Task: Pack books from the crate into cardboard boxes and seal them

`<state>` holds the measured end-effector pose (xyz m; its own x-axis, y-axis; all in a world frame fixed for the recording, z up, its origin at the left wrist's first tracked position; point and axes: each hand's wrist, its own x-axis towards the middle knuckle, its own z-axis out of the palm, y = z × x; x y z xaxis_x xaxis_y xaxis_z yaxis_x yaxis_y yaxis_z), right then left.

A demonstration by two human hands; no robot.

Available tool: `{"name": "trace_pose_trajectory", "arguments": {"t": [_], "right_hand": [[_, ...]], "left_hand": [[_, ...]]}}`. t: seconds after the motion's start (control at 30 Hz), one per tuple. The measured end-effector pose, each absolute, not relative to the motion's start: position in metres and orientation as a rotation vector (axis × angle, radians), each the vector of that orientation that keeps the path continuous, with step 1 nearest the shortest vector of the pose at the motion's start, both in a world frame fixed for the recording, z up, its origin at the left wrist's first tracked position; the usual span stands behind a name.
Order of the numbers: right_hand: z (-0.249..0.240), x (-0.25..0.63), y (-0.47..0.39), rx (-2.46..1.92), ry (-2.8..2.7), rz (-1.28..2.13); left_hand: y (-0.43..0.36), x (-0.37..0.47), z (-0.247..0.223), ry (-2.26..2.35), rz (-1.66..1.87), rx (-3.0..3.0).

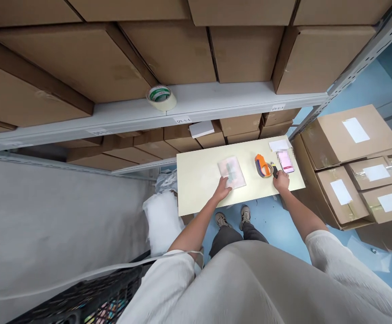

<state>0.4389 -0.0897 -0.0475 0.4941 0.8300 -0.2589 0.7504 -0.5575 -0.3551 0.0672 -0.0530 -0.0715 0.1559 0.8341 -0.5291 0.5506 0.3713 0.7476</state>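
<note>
the spread left hand (222, 190) seemingly steadies a flat, pale-pink, plastic-looking packet (234, 171) on the cream rectangular tabletop (199, 180), the right hand (281, 181) grips a small black object (275, 171), and taping next would need steady pressure.

And here it is: a thin, translucent packet (234, 170), faintly pink with a greenish patch, is lying flat and slightly askew on the pale tabletop (196, 189), its near-left edge meeting the left hand (222, 190). A small dark piece (275, 172), indistinct, is poking from the right hand (282, 181).
</note>
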Motion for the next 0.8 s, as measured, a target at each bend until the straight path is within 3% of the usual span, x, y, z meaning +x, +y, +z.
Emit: {"name": "trace_pose_trajectory", "arguments": {"t": [0.27, 0.4, 0.57, 0.8], "right_hand": [[0.007, 0.428, -0.077, -2.138, -1.052, 0.572], [0.032, 0.382, -0.056, -1.85, -0.981, 0.887], [0.026, 0.3, -0.049, -1.676, -0.948, 1.27], [0.012, 0.205, -0.059, -1.648, -1.099, 1.438]], "left_hand": [[-0.059, 0.056, -0.065, 1.51, 0.345, 1.417], [-0.057, 0.041, -0.063, 1.539, 0.39, 1.412], [-0.057, 0.002, -0.066, 1.552, 0.428, 1.458], [-0.064, -0.08, -0.072, 1.69, 0.373, 1.528]]}}
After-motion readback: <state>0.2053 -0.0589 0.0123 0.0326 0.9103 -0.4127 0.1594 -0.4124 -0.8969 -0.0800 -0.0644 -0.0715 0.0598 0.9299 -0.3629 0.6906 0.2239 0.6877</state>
